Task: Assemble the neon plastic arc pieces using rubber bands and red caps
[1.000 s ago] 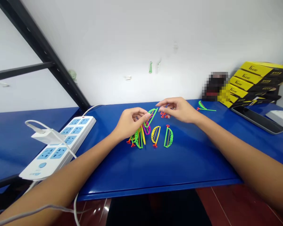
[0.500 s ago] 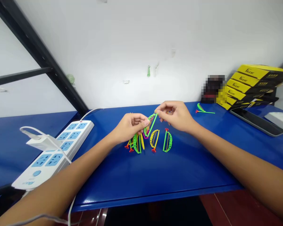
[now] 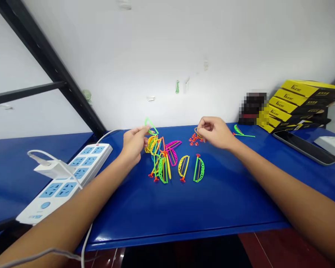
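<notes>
Green arc (image 3: 151,126) in left grip (image 3: 134,145)

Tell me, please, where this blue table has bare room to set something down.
Bare tabletop lies below the yellow arc and green arc and between the green arc and the phone. It is crowded at the plastic heap by the left hand and the red pieces by the right hand.

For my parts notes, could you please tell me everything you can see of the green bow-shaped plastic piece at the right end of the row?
The green bow-shaped plastic piece has a perforated lime-green arc, a straight green bar and a thin orange-brown strip between them; a red tip sits at its far end. It seems to lie flat on the blue table. No hand touches it, and the yellow bow-shaped piece lies apart on its left.
</notes>
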`<state>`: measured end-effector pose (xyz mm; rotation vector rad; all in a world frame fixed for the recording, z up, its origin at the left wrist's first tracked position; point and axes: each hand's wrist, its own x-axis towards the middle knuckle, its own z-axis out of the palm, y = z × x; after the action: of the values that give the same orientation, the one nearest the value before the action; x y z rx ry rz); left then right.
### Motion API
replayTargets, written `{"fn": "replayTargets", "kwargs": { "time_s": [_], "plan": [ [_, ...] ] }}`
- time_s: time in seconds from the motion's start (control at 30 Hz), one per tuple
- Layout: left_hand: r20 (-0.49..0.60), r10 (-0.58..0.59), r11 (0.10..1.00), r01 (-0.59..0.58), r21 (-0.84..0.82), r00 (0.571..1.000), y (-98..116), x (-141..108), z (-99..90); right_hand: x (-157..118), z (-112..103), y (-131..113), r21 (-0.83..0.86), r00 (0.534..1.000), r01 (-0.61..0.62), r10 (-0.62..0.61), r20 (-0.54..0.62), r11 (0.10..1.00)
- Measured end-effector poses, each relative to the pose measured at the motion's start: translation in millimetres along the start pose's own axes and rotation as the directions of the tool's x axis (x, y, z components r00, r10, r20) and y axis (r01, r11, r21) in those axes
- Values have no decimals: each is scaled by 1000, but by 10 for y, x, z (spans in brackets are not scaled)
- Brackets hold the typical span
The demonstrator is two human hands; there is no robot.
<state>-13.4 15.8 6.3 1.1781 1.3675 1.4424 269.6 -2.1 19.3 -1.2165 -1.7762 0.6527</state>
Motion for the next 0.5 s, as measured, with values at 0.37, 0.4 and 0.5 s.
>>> {"fn": "replayTargets", "kwargs": {
  "time_s": [0.37,0.4,0.5],
  "plan": [
    [319,372,473,-474,743,871,52,-6,-86,143,-302,497,-677,973,-114,221,73,727],
    [316,358,447,-458,768,879,42,18,-94,146,-310,484,-689,976,-101,204,70,717],
    [329,328,375,-441,815,886,-2,68,-110,138,-334,351,-665,994,-54,106,39,745]
  ]
}}
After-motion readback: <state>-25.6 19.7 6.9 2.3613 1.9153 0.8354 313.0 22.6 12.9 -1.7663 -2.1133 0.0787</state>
